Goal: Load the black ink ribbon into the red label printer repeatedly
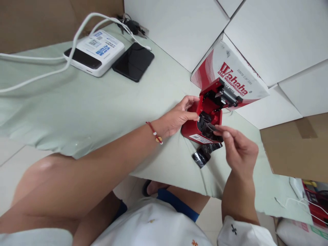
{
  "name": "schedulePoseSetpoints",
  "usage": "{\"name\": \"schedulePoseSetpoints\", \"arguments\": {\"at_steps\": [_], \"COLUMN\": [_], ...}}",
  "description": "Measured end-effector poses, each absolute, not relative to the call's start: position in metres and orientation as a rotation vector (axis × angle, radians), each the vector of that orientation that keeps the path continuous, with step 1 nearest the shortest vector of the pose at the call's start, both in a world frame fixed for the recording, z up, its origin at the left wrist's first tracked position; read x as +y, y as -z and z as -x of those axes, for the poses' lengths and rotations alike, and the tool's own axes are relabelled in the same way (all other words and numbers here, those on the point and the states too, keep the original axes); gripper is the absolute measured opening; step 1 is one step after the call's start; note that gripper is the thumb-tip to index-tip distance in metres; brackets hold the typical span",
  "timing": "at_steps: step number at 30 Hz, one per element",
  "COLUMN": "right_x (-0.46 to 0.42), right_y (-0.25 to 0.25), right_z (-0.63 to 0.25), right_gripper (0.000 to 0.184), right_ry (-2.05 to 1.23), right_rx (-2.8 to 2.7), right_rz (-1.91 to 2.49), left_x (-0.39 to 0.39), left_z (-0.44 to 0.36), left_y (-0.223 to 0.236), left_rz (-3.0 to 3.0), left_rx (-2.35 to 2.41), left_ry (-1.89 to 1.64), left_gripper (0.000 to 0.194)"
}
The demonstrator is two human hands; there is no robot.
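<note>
A small red device (205, 112) with its lid flipped open stands on the pale green cloth (89, 112). My left hand (176, 118) rests against its left side, fingers curled round the body, thumb at the opening. My right hand (237, 147) pinches the end of a black ribbon strip (211, 130) that comes out of the open device. A loose curl of the same black strip (203, 155) lies on the cloth just in front of the device.
A white box-shaped unit (94, 51) with white cables (51, 65) and a black phone (133, 60) lie at the far left. White cartons and a red-and-white Wahaha carton (230, 77) wall the back. A brown cardboard box (294, 147) sits right.
</note>
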State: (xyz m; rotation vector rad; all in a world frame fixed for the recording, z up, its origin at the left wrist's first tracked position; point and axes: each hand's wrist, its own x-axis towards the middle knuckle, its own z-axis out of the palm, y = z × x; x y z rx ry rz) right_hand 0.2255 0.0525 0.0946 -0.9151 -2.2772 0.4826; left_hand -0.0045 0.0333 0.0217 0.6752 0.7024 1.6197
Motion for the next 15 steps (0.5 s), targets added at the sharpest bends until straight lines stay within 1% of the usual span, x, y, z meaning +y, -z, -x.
{"name": "schedulePoseSetpoints", "arguments": {"at_steps": [3, 6, 9, 11, 15], "right_x": [0.084, 0.119, 0.142, 0.148, 0.144], "right_y": [-0.116, -0.13, -0.132, -0.129, -0.126], "right_z": [-0.208, -0.181, -0.156, -0.144, -0.141], "right_gripper": [0.029, 0.033, 0.039, 0.042, 0.043], "right_ry": [-0.553, -0.452, -0.255, -0.157, -0.085], "right_rx": [-2.311, -2.625, -3.02, -3.178, -3.163], "right_rz": [1.177, 1.378, 1.419, 1.441, 1.502], "left_x": [0.035, 0.037, 0.039, 0.039, 0.038], "left_z": [0.006, 0.006, 0.006, 0.006, 0.007], "left_y": [-0.018, -0.016, -0.016, -0.016, -0.019], "left_rz": [-0.688, -0.671, -0.685, -0.698, -0.657], "left_rx": [0.703, 0.705, 0.71, 0.723, 0.744], "left_ry": [-1.59, -1.577, -1.569, -1.56, -1.548], "left_gripper": [0.054, 0.055, 0.055, 0.055, 0.056]}}
